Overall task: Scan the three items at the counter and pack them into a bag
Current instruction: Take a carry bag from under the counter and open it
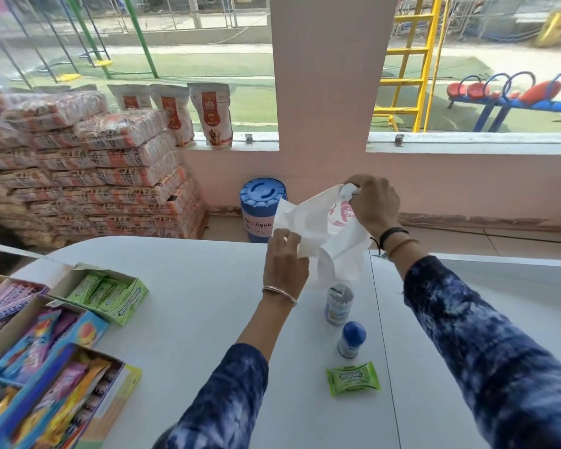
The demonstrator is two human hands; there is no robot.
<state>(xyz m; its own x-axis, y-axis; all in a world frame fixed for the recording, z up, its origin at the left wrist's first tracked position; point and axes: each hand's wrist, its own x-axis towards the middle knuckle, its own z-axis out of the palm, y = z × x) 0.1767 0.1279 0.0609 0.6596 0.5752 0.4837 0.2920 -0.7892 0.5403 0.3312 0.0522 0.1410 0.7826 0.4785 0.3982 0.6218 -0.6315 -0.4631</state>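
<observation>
Both hands hold a white plastic bag with a red print above the counter. My left hand pinches its lower left edge, and my right hand grips its upper right handle. Below the bag three items stand in a row on the counter: a clear cylindrical container with a white lid, a small bottle with a blue cap, and a green gum packet lying flat nearest me.
Open cardboard display boxes of gum and candy line the counter's left side. Behind the counter are a blue drum, stacked sacks and dog food pouches on the window sill.
</observation>
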